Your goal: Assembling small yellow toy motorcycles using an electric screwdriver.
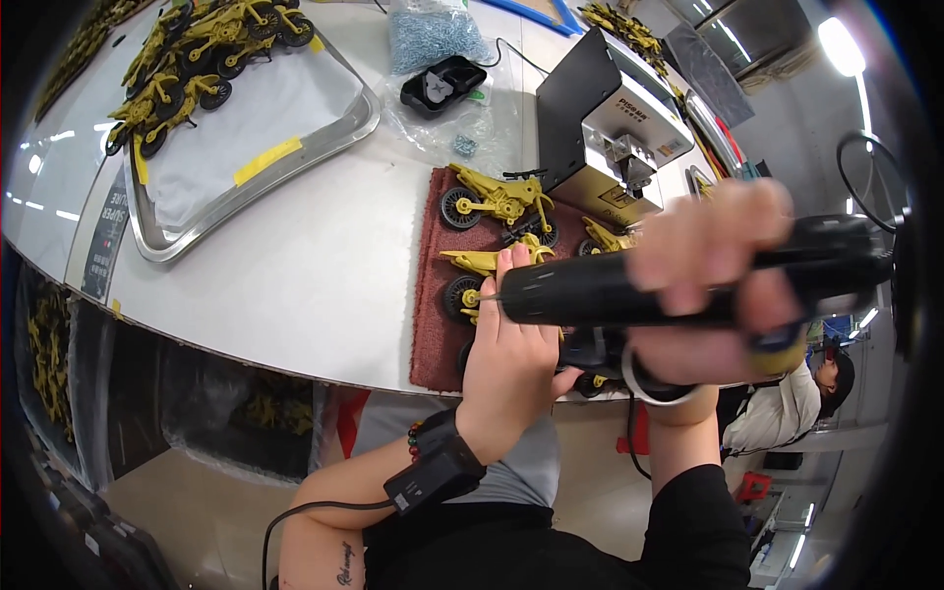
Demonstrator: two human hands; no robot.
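My right hand (708, 251), blurred by motion, is wrapped round a black electric screwdriver (580, 289). The driver lies nearly level across the picture, its thin bit pointing left to the hub of a black wheel (458, 297). That wheel belongs to a yellow toy motorcycle (474, 262), which my left hand (511, 359) holds down on a dark red mat (428, 344). My left fingers and the driver hide much of this toy. Just beyond it on the mat lies another yellow toy motorcycle (501, 200). More yellow parts show partly behind the driver.
A grey and black box-shaped machine (629, 128) stands behind the mat. Beyond the mat are a black dish (442, 87) and a bag of small metal pieces (433, 39). At left, a metal tray (366, 113) bears several yellow motorcycles. Another person (787, 408) sits at far right.
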